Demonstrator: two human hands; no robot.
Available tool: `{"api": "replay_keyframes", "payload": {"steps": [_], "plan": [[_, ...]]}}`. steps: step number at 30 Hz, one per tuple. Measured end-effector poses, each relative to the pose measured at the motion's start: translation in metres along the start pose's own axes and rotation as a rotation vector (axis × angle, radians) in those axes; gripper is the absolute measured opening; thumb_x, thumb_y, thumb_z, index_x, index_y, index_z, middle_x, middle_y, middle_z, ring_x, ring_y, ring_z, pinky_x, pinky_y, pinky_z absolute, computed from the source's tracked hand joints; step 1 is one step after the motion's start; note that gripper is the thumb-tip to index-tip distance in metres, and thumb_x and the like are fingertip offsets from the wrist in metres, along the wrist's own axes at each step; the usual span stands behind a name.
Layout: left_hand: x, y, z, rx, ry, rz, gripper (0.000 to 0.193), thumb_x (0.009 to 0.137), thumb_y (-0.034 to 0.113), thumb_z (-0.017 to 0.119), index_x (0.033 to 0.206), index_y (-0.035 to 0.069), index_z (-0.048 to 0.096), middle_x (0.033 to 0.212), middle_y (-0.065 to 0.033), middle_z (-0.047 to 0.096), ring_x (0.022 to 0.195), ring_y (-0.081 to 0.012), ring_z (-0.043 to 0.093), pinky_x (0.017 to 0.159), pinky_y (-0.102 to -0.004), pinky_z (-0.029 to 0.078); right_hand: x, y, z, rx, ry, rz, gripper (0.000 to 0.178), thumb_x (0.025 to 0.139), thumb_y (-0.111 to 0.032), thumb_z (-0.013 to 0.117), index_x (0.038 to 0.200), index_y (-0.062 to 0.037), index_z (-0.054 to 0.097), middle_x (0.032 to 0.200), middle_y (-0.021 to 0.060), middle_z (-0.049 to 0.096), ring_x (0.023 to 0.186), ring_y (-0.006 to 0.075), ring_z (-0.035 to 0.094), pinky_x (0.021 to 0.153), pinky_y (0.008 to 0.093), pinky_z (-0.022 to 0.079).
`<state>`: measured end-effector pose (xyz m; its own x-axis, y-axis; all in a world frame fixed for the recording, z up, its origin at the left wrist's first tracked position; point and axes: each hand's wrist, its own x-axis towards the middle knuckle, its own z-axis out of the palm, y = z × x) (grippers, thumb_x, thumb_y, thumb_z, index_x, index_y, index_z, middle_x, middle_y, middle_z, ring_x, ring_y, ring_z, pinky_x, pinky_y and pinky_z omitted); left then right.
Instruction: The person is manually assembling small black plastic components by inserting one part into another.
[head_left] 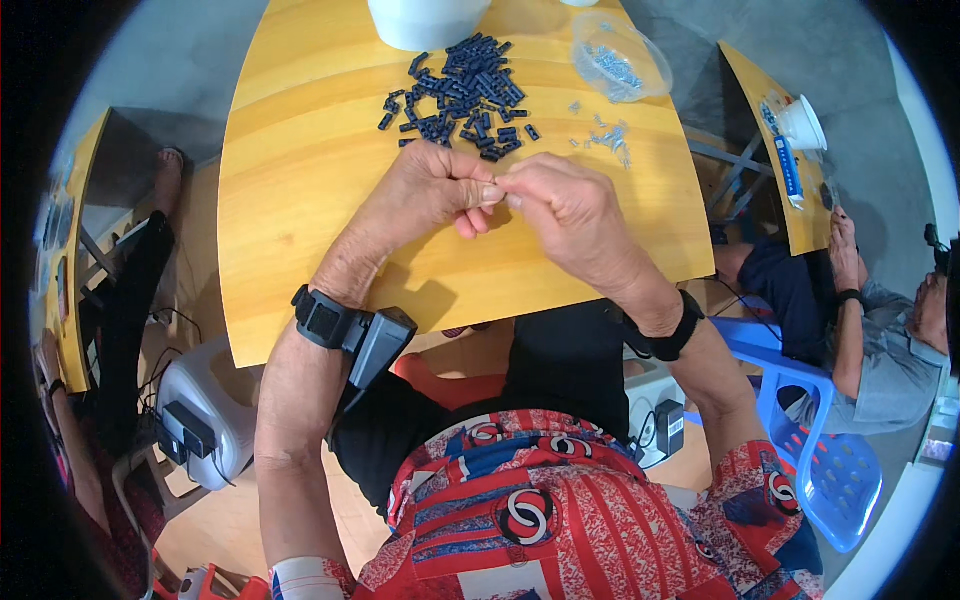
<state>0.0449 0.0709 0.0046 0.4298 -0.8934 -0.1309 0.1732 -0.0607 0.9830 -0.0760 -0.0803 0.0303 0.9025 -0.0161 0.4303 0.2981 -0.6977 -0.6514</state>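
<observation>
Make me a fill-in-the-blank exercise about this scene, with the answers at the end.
The dark parts lie to the ____ of the clear bowl.
Between the left hand and the right hand, the ____ one is nearer the bowl.
Both wristbands are coloured ____.
The plastic chair at the picture's right is coloured ____.
Missing words: left; right; black; blue.

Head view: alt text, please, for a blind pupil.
A left hand and a right hand meet over a yellow table, near a pile of dark pieces. Tiny silvery pieces lie to its right, some in a clear container.
</observation>
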Motion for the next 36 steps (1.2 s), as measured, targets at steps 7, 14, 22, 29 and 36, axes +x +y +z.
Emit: {"api": "replay_keyframes", "payload": {"steps": [7,14,22,29,36], "plan": [[-0.001,0.004,0.000,0.047,0.003,-0.086,0.018,0.085,0.017,0.068,0.085,-0.001,0.070,0.068,-0.0071,0.066,0.057,-0.0095,0.061,0.052,-0.0214,0.050,-0.006,-0.005,0.004,-0.080,0.014,-0.051,0.006,0.079,-0.003,0.060,0.085,-0.0022,0.059,0.076,0.0125,0.057,0.066,0.0307,0.060,0.057,0.0375,0.048],[-0.027,0.001,0.019,0.047,0.030,-0.146,0.019,0.085,0.019,0.068,0.087,0.000,0.070,0.072,-0.0073,0.067,0.062,-0.0107,0.063,0.059,-0.0226,0.051,-0.023,-0.015,-0.002,-0.325,0.018,-0.239,0.013,0.076,-0.010,0.065,0.080,-0.0045,0.054,0.070,0.0083,0.050,0.061,0.0258,0.056,0.054,0.0346,0.046],[-0.064,-0.002,0.048,-0.249,0.280,-0.182,0.017,0.086,0.017,0.066,0.088,0.000,0.069,0.073,-0.0072,0.067,0.063,-0.0114,0.063,0.059,-0.0236,0.053,-0.023,-0.023,0.007,-0.367,0.043,-0.411,0.016,0.070,-0.011,0.064,0.070,-0.0050,0.049,0.066,0.0064,0.047,0.056,0.0223,0.053,0.052,0.0336,0.045],[-0.070,-0.007,0.056,-0.085,0.392,-0.090,0.016,0.086,0.015,0.064,0.083,0.000,0.070,0.067,-0.0057,0.066,0.058,-0.0097,0.061,0.055,-0.0209,0.050,-0.023,-0.019,0.015,-0.320,0.013,-0.412,0.018,0.067,-0.011,0.063,0.067,-0.0058,0.046,0.062,0.0073,0.045,0.052,0.0239,0.053,0.049,0.0346,0.046],[-0.070,-0.015,0.060,-0.089,0.415,-0.025,0.018,0.086,0.016,0.064,0.083,-0.001,0.070,0.068,-0.0059,0.066,0.058,-0.0101,0.060,0.055,-0.0215,0.049,-0.024,-0.023,0.001,-0.305,-0.097,-0.366,0.014,0.069,-0.006,0.067,0.076,-0.0035,0.054,0.068,0.0080,0.052,0.058,0.0251,0.058,0.053,0.0333,0.047]]}}
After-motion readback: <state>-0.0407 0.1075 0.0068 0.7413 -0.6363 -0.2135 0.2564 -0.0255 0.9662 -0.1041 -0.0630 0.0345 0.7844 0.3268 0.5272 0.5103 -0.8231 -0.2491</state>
